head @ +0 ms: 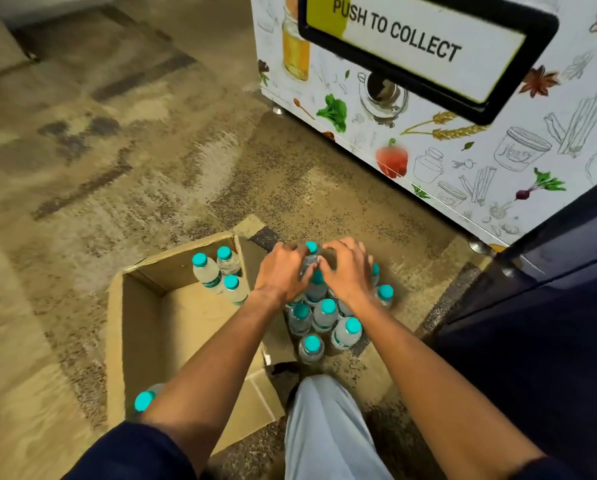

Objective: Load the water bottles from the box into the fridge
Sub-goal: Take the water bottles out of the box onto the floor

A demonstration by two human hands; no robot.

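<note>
both hands form the grip here: the left hand (283, 271) and the right hand (347, 270) curl in from either side around a few upright water bottles (312, 268) at the far end of the cluster on the floor, fingers wrapped round their necks and shoulders. exactly how many bottles each hand holds i cannot tell, since the fingers cover them.

the rest of the cluster (324, 315) stands on the carpet just beside the open cardboard box (144, 327), touching or nearly touching one another. three more bottles (221, 273) stand in the box's far corner and one (144, 400) shows at its near edge. the dark fridge door (546, 292) hangs open at the right, next to a white vending machine (428, 140).

to do this lift well, i judge the hands should squeeze the bottles together so they brace each other, and rise straight up, since any sideways drag would likely topple the neighbours. taking fewer bottles would be safer than losing one on the swing right toward the fridge.
</note>
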